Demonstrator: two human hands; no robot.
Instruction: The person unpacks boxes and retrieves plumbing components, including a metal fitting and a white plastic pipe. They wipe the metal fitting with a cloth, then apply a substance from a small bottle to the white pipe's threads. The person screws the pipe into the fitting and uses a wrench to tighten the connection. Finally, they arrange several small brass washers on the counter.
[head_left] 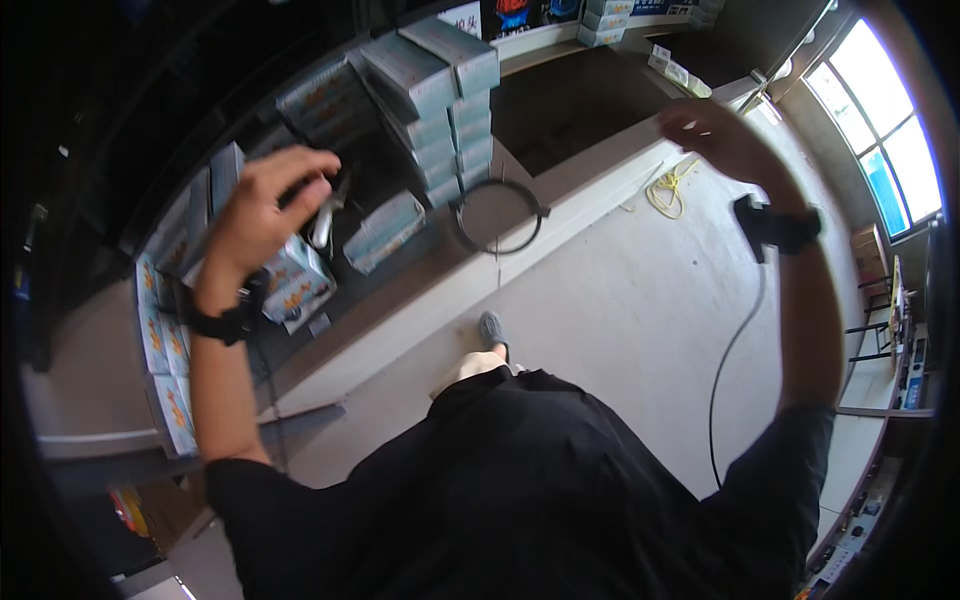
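My left hand (262, 212) is raised over the boxes at the left, fingers bent and thumb apart, with nothing visible between them. Just past its thumb is a small tool with a white handle (324, 224); its kind is unclear. Below that, a pale blue-and-white box (385, 232) lies on the dark counter, and another patterned box (300, 285) is next to my left wrist. On the far right, my right hand (712, 138) is lifted above the counter's end. Its fingers are curled and smeared by motion, so whether it holds anything cannot be made out.
Stacked boxes (430, 110) rise on the counter, with more boxes (165, 330) at the left. A dark ring (500, 216) on a stand is at the counter's edge (590, 205). Yellow cord (668, 192) lies on the floor. A cable (722, 360) hangs from my right wrist band.
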